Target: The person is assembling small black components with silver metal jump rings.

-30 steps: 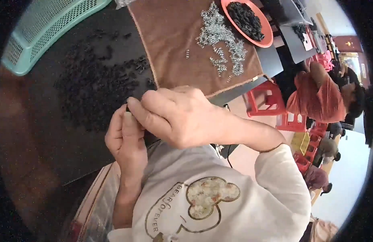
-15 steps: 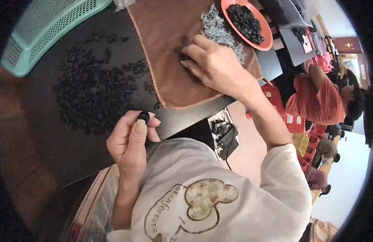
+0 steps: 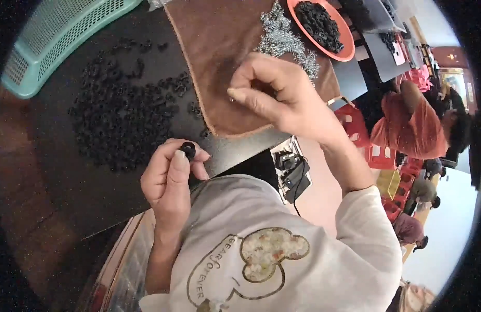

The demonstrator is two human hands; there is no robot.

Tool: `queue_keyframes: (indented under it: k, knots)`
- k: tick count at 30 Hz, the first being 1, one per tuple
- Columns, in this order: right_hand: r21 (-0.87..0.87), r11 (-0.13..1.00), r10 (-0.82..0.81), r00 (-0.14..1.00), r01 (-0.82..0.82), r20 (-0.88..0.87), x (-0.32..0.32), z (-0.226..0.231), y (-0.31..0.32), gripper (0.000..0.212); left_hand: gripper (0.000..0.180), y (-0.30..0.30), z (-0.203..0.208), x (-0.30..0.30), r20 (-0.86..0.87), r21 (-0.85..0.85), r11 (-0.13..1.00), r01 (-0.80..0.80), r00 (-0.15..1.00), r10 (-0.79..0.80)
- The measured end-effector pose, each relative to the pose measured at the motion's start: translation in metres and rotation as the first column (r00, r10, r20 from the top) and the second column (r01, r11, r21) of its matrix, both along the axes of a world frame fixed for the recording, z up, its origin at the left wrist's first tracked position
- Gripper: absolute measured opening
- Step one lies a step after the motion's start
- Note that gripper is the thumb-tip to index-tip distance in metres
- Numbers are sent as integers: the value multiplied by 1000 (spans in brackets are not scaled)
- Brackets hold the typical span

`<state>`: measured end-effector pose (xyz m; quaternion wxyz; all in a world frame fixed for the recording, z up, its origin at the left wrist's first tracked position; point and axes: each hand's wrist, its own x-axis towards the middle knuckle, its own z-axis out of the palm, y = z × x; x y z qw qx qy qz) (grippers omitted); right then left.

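Note:
A small round black plastic part (image 3: 187,150) is pinched between thumb and fingers of my left hand (image 3: 167,174), at the table's near edge. My right hand (image 3: 282,96) hovers over the brown cloth (image 3: 199,31), its thumb and forefinger pressed together on a tiny shiny metal piece (image 3: 231,99), too small to make out fully. Beyond that hand, a heap of small silvery metal pieces (image 3: 282,34) lies on the cloth. Many loose black parts (image 3: 121,114) are spread over the dark table to the left of the cloth.
A green plastic basket (image 3: 58,47) stands at the far left. An orange bowl (image 3: 346,32) with black parts sits at the far right of the cloth. Beyond the table's right side are a person in an orange top (image 3: 409,127), red crates (image 3: 381,158) and other people.
My right hand has lifted from the cloth and turned, its thumb and forefinger now pinched together with a tiny shiny piece. The left hand keeps hold of the black part, shifted slightly.

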<state>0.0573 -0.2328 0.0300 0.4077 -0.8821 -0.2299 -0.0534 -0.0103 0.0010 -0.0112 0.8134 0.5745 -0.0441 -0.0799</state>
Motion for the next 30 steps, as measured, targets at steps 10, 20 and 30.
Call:
queue_keyframes:
  k: [10,20,30]
  knots:
    - [554,832,342,807,-23,-481,-29,10,41,6,25,1,-2,-3,-10,6,997,75,997,-75]
    - [535,834,344,885,-135,-313,-32,-1,53,5,24,6,-16,-8,-15,46,998,-38,999,38]
    - [633,765,431,824,-117,-368,-34,14,68,23,28,34,2,-12,14,-44,999,21,1000,-21]
